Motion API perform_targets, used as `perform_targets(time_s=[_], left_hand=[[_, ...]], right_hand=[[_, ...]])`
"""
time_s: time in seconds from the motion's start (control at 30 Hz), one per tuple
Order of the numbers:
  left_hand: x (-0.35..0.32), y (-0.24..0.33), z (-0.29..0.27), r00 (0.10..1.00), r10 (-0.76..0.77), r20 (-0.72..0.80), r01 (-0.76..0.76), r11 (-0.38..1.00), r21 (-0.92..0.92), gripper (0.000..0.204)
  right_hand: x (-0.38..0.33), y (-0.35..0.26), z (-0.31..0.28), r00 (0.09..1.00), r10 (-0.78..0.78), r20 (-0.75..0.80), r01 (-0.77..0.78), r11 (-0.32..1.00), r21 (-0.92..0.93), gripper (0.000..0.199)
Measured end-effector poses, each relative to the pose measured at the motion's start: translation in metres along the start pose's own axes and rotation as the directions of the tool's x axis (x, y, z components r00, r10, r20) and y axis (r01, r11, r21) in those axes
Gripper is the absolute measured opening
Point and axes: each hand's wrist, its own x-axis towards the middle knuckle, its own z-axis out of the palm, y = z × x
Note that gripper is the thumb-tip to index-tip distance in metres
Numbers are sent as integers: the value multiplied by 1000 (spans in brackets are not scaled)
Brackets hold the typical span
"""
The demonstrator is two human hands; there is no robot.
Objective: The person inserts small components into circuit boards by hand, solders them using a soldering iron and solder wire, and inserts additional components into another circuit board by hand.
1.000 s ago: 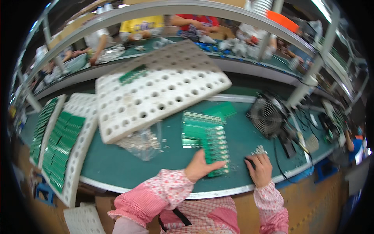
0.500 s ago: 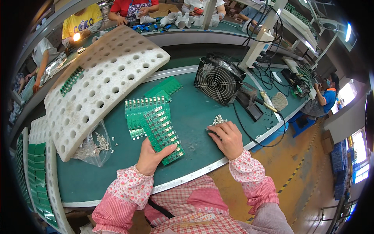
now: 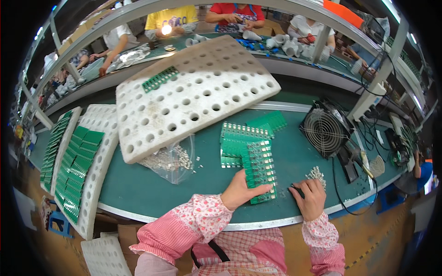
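Observation:
My left hand (image 3: 240,189) grips the near end of a long green circuit board strip (image 3: 260,168), thumb on top. The strip carries rows of small pale parts and is tilted over other green boards (image 3: 234,148) stacked on the table. To its right, my right hand (image 3: 311,198) has its fingers curled together just above the table. A small dark tip shows at those fingers; what it belongs to is hidden. Right beside this hand lies a small heap of whitish components (image 3: 316,175).
A large white foam slab with holes (image 3: 177,103) slants across the left side, one board (image 3: 160,79) on it. Below it lies a plastic bag of small parts (image 3: 172,161). A black fan (image 3: 322,131) and cables stand right. Several people work beyond.
The view has swung left, so the table things sit farther right in the picture. My right fingers have shifted slightly from the heap toward the board. The left hand keeps its hold.

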Motion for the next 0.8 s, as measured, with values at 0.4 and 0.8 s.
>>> perform_targets(time_s=[0.4,0.8], left_hand=[[2,9,2,998,-49,-40,51,998,27,34],[0,6,3,998,-40,-47,41,999,18,33]], right_hand=[[-19,11,-2,977,195,-80,-194,981,19,12],[-26,9,-7,990,128,-57,-126,992,28,15]])
